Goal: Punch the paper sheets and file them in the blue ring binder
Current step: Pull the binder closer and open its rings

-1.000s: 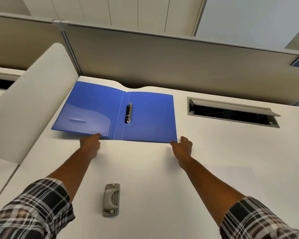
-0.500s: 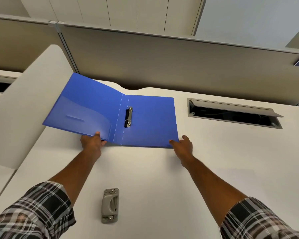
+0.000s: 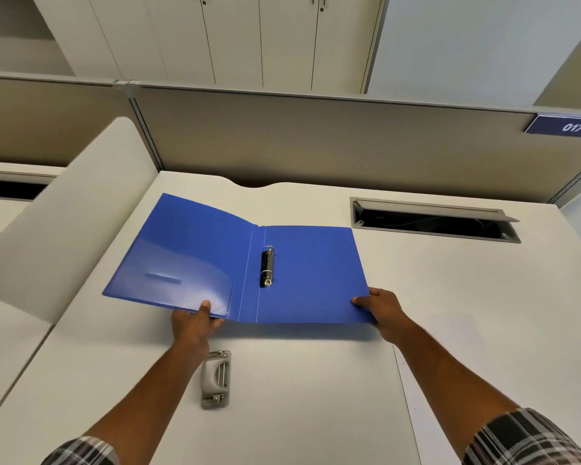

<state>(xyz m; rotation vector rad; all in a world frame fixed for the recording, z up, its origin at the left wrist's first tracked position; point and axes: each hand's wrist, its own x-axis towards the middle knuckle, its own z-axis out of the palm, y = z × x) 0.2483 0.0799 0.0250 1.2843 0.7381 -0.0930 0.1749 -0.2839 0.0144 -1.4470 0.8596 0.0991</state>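
The blue ring binder [image 3: 309,273] is spread open and lifted off the white desk, casting a shadow below its near edge. Its black ring mechanism [image 3: 267,266] runs along the spine. My left hand [image 3: 195,322] pinches the near edge of the left cover, thumb on top. My right hand [image 3: 381,312] grips the near right corner of the right cover. White paper sheets [image 3: 450,347] lie flat on the desk at the right, under my right forearm, hard to tell from the desk. A grey hole punch [image 3: 216,379] sits just below my left hand.
A white curved divider [image 3: 64,229] stands at the left. A beige partition [image 3: 316,142] closes the back of the desk, with a blue tag reading 017 [image 3: 567,127]. An open cable hatch [image 3: 433,219] is sunk in the desk at the back right.
Both hands took hold of the binder's near edge, lifted it and drew it toward me. The left cover now hangs raised and bowed.
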